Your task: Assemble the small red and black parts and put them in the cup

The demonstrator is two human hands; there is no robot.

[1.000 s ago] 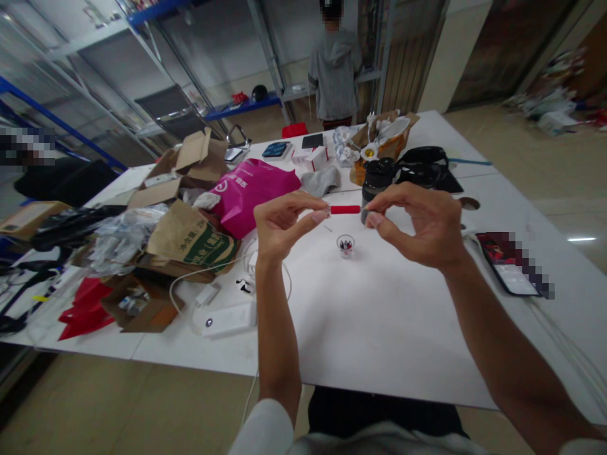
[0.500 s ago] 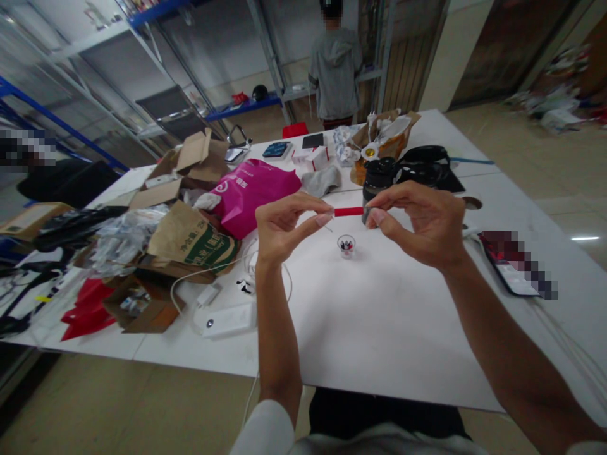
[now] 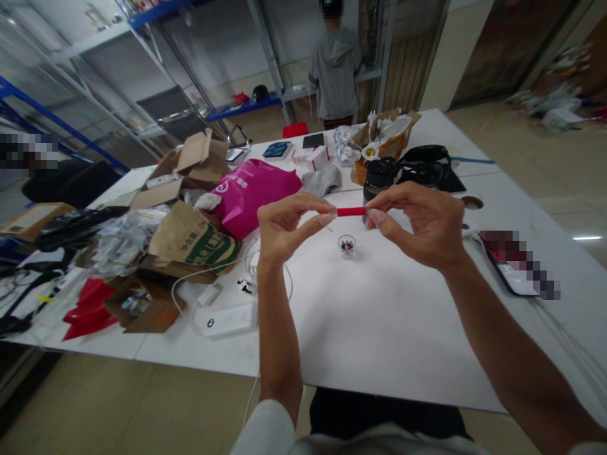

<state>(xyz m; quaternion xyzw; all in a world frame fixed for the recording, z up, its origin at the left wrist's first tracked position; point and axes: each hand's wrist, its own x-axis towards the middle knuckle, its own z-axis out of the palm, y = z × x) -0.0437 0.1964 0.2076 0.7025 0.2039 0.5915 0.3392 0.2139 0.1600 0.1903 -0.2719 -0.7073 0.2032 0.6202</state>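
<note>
Between my two hands, level above the table, runs a short red rod (image 3: 351,212); its exact kind is unclear. The thumb and index finger of my left hand (image 3: 291,226) pinch its left end. At the other end, my right hand (image 3: 420,221) grips it the same way, with fingertips covering a greyish tip. Just beyond and below the rod stands a small clear cup (image 3: 347,248) on the white table (image 3: 374,341), holding several small black, grey and red pieces.
To the left lie a white power bank (image 3: 232,321), a charger with cables, a magenta bag (image 3: 253,189) and open cardboard boxes (image 3: 156,309). A phone (image 3: 509,268) lies right. Behind my right hand stands a dark jar (image 3: 377,177). A person (image 3: 334,72) stands beyond the table.
The rod and both hands have shifted very slightly to the right in view. Both pinches on the rod stay as they were.
</note>
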